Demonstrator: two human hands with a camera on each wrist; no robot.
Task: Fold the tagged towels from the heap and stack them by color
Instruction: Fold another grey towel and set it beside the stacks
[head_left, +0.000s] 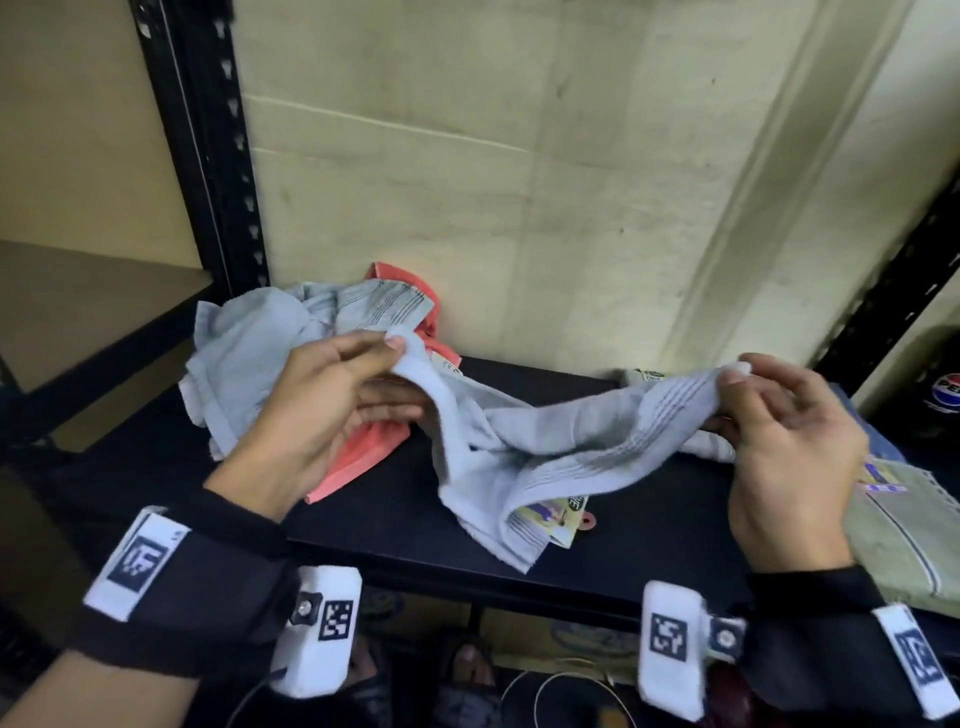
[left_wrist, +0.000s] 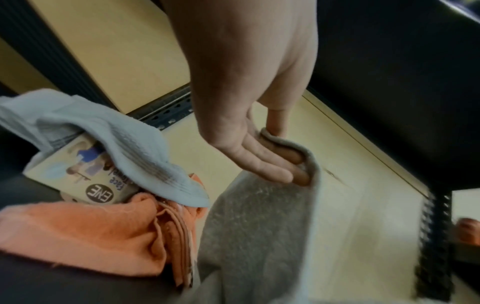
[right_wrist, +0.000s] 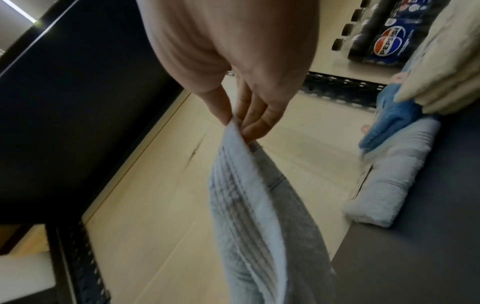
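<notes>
I have the pale grey towel (head_left: 540, 447) stretched between both hands, sagging across the middle of the head view above the black shelf (head_left: 395, 519). My left hand (head_left: 332, 400) pinches one corner between thumb and fingers at centre left; in the left wrist view the cloth edge wraps over those fingers (left_wrist: 262, 162). My right hand (head_left: 779, 441) pinches the opposite corner at centre right, thumb pressed against fingertips on the ribbed border. Holding it by two corners lets the cloth hang open, which I judge is the set-up for finding its edges before a first fold. Its paper tag (head_left: 550, 517) dangles at the lowest fold, just above the shelf.

The heap (head_left: 270, 364) sits behind my left hand, at centre left: more pale grey cloth lying over a coral towel (head_left: 358, 457). Finished stacks lie at the right edge: a cream folded towel (head_left: 904, 540), and in the right wrist view a blue one (right_wrist: 389, 123) and a white one (right_wrist: 389, 174), kept well apart from the heap.
</notes>
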